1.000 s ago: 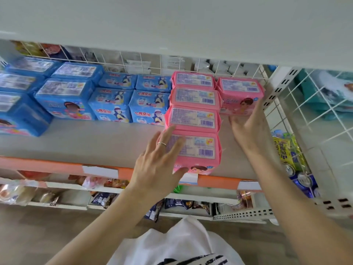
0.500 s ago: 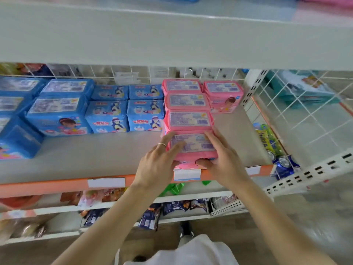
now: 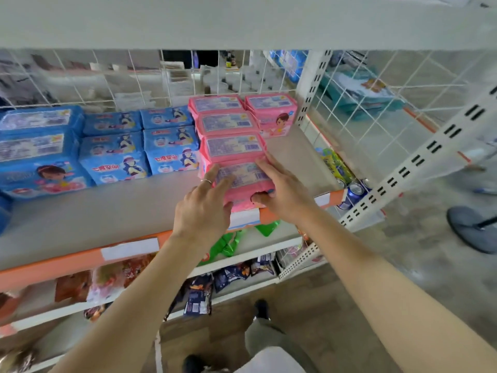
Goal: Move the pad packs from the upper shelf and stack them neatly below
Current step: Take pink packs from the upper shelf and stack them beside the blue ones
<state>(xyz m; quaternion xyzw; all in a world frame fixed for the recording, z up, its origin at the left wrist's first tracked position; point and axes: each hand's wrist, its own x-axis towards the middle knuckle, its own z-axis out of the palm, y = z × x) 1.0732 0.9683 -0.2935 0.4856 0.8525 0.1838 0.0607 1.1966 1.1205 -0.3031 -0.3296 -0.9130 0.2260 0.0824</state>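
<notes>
A row of pink pad packs runs front to back on the grey shelf. The front pink pack sits at the shelf's orange edge. My left hand lies on its left side with fingers spread over the top. My right hand grips its right side, fingers on top and thumb curled against the front face. Behind it stand a second pink pack, a third pink pack and more at the back. One more pink pack stands alone at the back right.
Several blue pad packs fill the shelf's left half. A wire grid backs the shelf and a white upright bounds it on the right. The upper shelf's underside hangs overhead. Snack bags and cans sit lower.
My right hand left the back-right pink pack and came forward to the front pack. Both hands now hold that front pack at the shelf edge. The view tilted upward.
</notes>
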